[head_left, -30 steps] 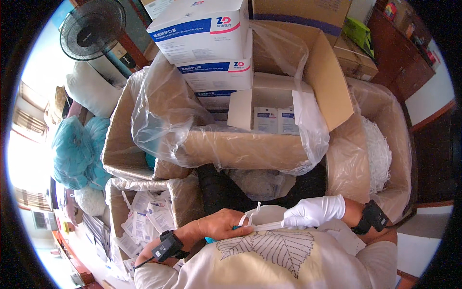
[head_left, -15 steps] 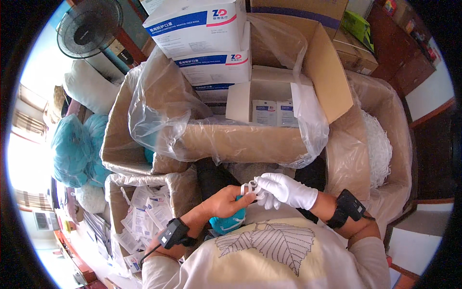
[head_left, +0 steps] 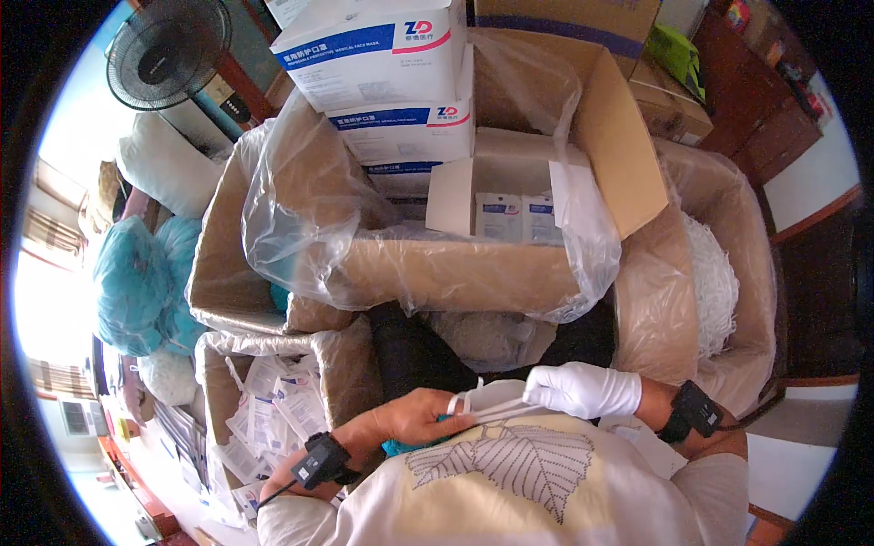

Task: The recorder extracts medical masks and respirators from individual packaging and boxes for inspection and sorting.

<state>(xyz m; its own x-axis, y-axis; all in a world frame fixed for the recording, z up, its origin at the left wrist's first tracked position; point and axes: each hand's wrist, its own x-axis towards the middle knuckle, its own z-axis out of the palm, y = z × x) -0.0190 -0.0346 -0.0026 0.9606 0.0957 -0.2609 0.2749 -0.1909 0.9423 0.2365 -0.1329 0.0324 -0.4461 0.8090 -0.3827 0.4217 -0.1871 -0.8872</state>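
My bare left hand (head_left: pixel 419 415) is closed around one end of several white elastic straps (head_left: pixel 499 412), in front of my shirt. My right hand (head_left: pixel 583 389), in a white glove, pinches the other end. Between the two hands the straps stretch in a nearly straight line. Under my left hand lies a teal fabric piece (head_left: pixel 405 448), mostly hidden by the hand and my shirt; its outline cannot be made out.
An open cardboard box (head_left: pixel 455 273) lined with clear plastic stands ahead, with white boxes (head_left: pixel 373 55) stacked in it. At the left, another carton (head_left: pixel 350 369) holds white packets (head_left: pixel 273 400). White strands (head_left: pixel 715 282) fill a box at the right. Teal bundles (head_left: pixel 137 282) lie far left.
My hands have come lower, nearer my body, and moved apart. The straps, bunched in loops before, are now drawn out between them. Less of the teal piece shows.
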